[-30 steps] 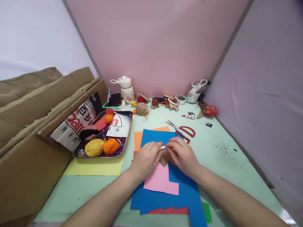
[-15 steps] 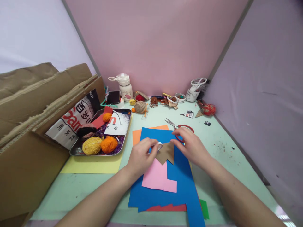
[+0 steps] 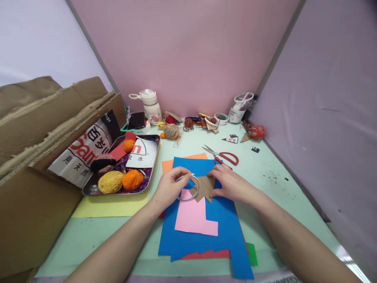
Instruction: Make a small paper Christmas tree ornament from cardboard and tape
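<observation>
In the head view, my left hand pinches a thin white ring, which looks like a narrow tape roll, between thumb and fingers. It stands tilted over the left edge of a brown cardboard piece with a notched lower edge. My right hand is closed on the cardboard's right side, fingers at its upper edge and thumb lower down. Beneath lie a pink paper cutout and a large blue sheet. Red-handled scissors lie just beyond my right hand, partly hidden by it.
On the left, a metal tray holds yarn balls and paper, beside large cardboard sheets. A bottle, several yarn balls, a tape roll and a white container line the back. Small scraps lie right.
The ring has turned so its round opening faces me more. My right hand has come down and taken hold of the cardboard's right side. The view has shifted slightly.
</observation>
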The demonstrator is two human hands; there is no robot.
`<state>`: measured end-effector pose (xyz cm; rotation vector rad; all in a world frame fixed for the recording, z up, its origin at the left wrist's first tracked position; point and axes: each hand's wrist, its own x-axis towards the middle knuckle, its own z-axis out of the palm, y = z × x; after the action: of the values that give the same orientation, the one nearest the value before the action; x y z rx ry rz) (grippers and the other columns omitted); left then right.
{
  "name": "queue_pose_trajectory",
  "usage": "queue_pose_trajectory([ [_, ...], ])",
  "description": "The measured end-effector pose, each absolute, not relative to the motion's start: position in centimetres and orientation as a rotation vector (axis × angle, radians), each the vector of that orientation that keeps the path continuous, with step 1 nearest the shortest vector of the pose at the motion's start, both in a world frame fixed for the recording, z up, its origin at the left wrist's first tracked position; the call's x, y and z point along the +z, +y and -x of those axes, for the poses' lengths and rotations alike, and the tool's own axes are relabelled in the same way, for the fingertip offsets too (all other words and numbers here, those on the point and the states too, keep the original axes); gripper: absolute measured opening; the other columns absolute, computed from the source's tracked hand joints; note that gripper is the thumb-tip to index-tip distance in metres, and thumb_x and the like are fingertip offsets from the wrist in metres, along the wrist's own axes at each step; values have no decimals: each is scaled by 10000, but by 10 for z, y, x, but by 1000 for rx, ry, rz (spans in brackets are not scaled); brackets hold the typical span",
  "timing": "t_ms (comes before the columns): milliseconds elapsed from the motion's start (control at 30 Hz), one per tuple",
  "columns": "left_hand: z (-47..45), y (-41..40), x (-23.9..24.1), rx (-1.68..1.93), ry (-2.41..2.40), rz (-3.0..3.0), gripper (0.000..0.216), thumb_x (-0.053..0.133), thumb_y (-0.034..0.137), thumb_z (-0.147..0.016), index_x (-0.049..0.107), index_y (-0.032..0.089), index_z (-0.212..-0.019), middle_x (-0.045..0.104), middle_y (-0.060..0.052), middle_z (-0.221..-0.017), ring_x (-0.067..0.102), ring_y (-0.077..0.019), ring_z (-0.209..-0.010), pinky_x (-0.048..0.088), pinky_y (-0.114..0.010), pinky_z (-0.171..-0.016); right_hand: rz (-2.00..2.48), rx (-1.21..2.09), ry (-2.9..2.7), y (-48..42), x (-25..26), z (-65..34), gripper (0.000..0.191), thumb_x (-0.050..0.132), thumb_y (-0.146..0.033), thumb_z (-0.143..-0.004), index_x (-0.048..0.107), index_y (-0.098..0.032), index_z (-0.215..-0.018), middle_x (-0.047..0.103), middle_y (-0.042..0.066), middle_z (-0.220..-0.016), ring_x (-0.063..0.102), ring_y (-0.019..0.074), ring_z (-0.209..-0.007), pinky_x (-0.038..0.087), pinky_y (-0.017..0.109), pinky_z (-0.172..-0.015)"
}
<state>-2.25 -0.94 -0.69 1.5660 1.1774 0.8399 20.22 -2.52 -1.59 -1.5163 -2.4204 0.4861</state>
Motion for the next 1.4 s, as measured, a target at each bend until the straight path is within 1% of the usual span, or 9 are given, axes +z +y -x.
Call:
queue_pose_trajectory([
  [67, 21, -10, -5, 759, 1166, -1587, 210, 561, 337, -780, 644, 150, -824, 647, -23, -758, 565, -139, -686, 435, -240, -639, 1508, 540, -2351, -25, -12, -201, 477, 751, -424, -647, 615, -190, -1041, 569, 82, -1011, 496, 239, -976, 410, 347, -828],
  [167, 19, -12, -4, 694, 1151, -1638, 198, 552, 312, -778, 649, 149, -834, 660, -30, -785, 573, -142, -700, 436, -241, -655, 1482, 738, -2126, -27, -5, -194, 202, 572, -350, -826, 637, -198, -943, 603, 50, -952, 539, 181, -909, 416, 301, -796],
  [233, 17, -14, -4, 676, 1154, -1682, 189, 548, 300, -777, 655, 156, -839, 671, -30, -809, 581, -145, -722, 436, -239, -667, 1464, 886, -1967, -29, -4, -187, 206, 482, -323, -875, 641, -193, -864, 622, 31, -891, 561, 153, -839, 422, 275, -750],
  [467, 11, -19, -6, 604, 1129, -1750, 196, 521, 302, -795, 655, 173, -858, 690, -35, -857, 604, -160, -793, 443, -244, -721, 1444, 1179, -1643, -36, -15, -168, 224, 538, -367, -806, 619, -161, -773, 627, 4, -720, 546, 125, -660, 401, 230, -589],
  [567, 12, -18, -1, 536, 1082, -1681, 247, 508, 318, -810, 621, 170, -972, 676, -26, -791, 606, -148, -754, 445, -242, -709, 1433, 1131, -1614, -35, -14, -170, 178, 539, -319, -785, 607, -161, -742, 607, -10, -700, 518, 110, -636, 380, 218, -574],
  [667, 13, -13, 10, 430, 1078, -1596, 340, 481, 357, -826, 553, 172, -1101, 637, 7, -688, 564, -119, -634, 416, -214, -592, 1477, 1063, -1631, -31, -8, -178, 173, 525, -309, -775, 598, -161, -723, 570, -23, -672, 475, 100, -605, 360, 216, -561],
  [867, 3, 14, 33, 183, 1181, -1618, 324, 495, 458, -786, 624, 166, -839, 566, 18, -654, 380, -67, -469, 266, -195, -416, 1664, 919, -1715, -20, 0, -199, 203, 473, -342, -785, 558, -171, -717, 538, -29, -632, 456, 102, -568, 343, 213, -530],
  [1133, -14, 51, 22, -230, 1224, -1631, 317, 592, 478, -709, 650, 167, -721, 546, 12, -598, 285, -53, -388, 163, -236, -386, 1930, 651, -1952, -11, -11, -207, 180, 490, -262, -760, 531, -184, -603, 583, 3, -627, 506, 128, -614, 286, 230, -544],
  [1400, -18, 56, 6, -330, 1258, -1669, 388, 622, 535, -667, 658, 150, -702, 583, -12, -592, 286, -46, -359, 166, -231, -369, 2059, 541, -2042, -11, -16, -204, 184, 480, -254, -798, 576, -192, -654, 640, 19, -707, 555, 147, -687, 284, 243, -573],
])
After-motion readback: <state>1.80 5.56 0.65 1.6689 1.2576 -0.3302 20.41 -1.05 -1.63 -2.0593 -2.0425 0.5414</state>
